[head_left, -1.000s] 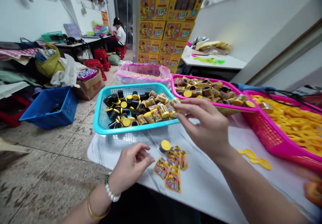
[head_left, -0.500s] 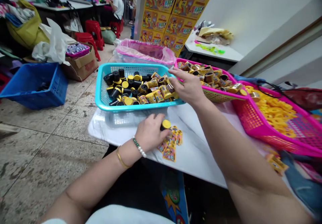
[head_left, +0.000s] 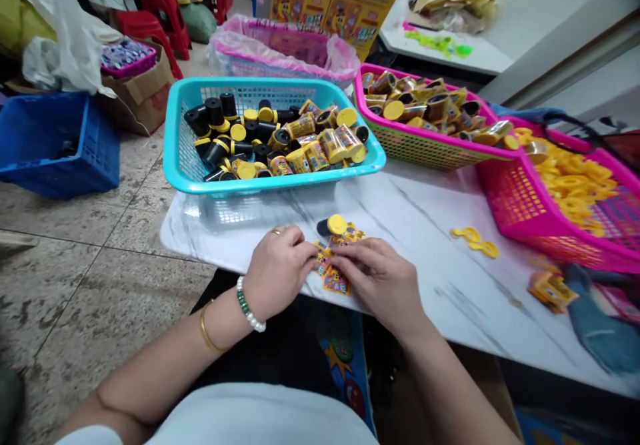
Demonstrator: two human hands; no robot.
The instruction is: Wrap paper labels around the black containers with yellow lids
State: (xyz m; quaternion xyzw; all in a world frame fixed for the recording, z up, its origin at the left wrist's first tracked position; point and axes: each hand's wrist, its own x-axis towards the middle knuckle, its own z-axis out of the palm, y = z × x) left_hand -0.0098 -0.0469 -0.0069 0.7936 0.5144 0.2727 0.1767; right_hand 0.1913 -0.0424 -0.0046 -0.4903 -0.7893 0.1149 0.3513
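My left hand (head_left: 281, 268) and my right hand (head_left: 383, 281) face each other near the table's front edge. Between their fingertips is a printed yellow sticker (head_left: 323, 257), pinched from both sides. More stickers (head_left: 336, 281) lie flat under and beside the fingers. Just beyond them a small black canister with a yellow cap (head_left: 331, 225) lies on its side. A turquoise basket (head_left: 273, 185) behind it holds several black canisters (head_left: 215, 110), plain ones to the left and sticker-wrapped ones (head_left: 316, 155) to the right.
A pink basket of wrapped canisters (head_left: 417, 146) and another of yellow plastic parts (head_left: 520, 221) stand at the right. Two loose yellow parts (head_left: 475, 242) lie on the marble-patterned table (head_left: 425, 225). A plastic-lined basket (head_left: 280, 65) is behind; a blue crate (head_left: 55, 145) sits left.
My right hand has come back from the turquoise basket to the stickers. My left hand has let go of the capped canister, which now lies beyond the fingers. The view has tilted downward.
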